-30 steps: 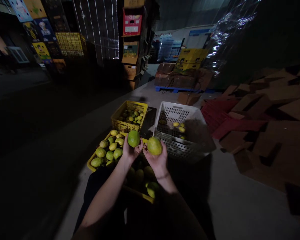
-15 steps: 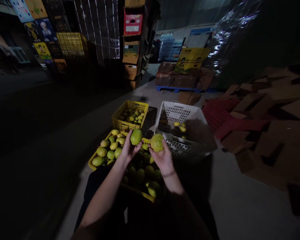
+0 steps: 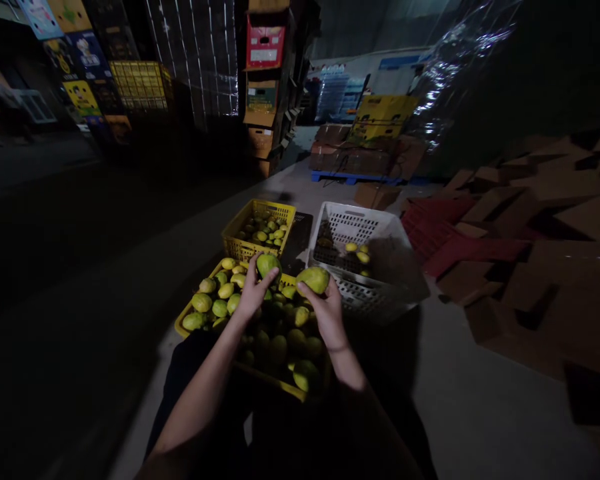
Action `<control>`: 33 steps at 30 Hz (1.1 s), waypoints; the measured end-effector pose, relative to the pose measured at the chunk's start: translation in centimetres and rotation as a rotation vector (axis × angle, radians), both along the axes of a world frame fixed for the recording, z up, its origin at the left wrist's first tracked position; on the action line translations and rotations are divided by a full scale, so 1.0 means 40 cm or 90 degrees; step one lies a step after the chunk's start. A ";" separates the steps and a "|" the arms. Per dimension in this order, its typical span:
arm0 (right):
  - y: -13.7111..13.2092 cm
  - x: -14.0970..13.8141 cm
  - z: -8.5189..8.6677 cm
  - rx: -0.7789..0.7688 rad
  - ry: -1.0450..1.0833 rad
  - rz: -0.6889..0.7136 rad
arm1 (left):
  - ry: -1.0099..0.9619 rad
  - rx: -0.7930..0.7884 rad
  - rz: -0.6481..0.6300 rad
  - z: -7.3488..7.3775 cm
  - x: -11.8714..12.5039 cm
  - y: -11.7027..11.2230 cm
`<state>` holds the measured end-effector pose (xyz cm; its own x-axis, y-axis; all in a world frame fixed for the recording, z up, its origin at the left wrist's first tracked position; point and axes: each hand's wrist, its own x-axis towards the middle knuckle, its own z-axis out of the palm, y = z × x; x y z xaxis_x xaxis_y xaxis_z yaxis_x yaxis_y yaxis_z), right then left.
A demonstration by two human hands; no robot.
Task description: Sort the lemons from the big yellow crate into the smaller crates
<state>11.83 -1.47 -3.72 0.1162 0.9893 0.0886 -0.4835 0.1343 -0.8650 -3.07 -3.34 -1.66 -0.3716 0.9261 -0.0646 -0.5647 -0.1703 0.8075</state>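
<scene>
My left hand (image 3: 253, 291) is closed around a green lemon (image 3: 269, 265), thumb across its near side. In my right hand (image 3: 330, 316) is a larger yellow-green lemon (image 3: 313, 280), lying lengthwise across the fingers with the thumb on its lower side. Both fruits are held up over a yellow crate (image 3: 275, 384) full of green and yellow lemons (image 3: 227, 291), right in front of my legs. Shadow covers the near part of that crate. My forearms hide some of its fruit.
Behind stand a smaller yellow crate (image 3: 229, 241) holding lemons and a white crate (image 3: 400, 267) with several yellow ones. Flattened cardboard (image 3: 520, 293) and a red crate (image 3: 430, 227) lie to the right. Farther back are stacked cartons (image 3: 263, 100) and a blue pallet (image 3: 350, 179).
Both lemons have been turned in my hands; the right one now lies sideways. My left thumb has moved onto the green lemon. The crates stay where they were.
</scene>
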 end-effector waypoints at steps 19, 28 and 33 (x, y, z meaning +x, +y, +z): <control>0.004 0.016 -0.026 -0.050 0.080 0.249 | -0.074 0.020 -0.197 0.015 -0.062 -0.030; -0.006 0.010 0.014 -0.190 0.199 0.327 | -0.177 -0.103 -0.217 0.038 -0.062 -0.031; -0.011 0.001 0.028 -0.240 0.250 0.325 | -0.181 -0.144 -0.190 0.036 -0.071 -0.023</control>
<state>11.87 -1.93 -2.58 -0.4132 0.8834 -0.2210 -0.6886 -0.4619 -0.5590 -5.91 -4.26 -0.23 -0.0300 0.9405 -0.3383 -0.7663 0.1957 0.6120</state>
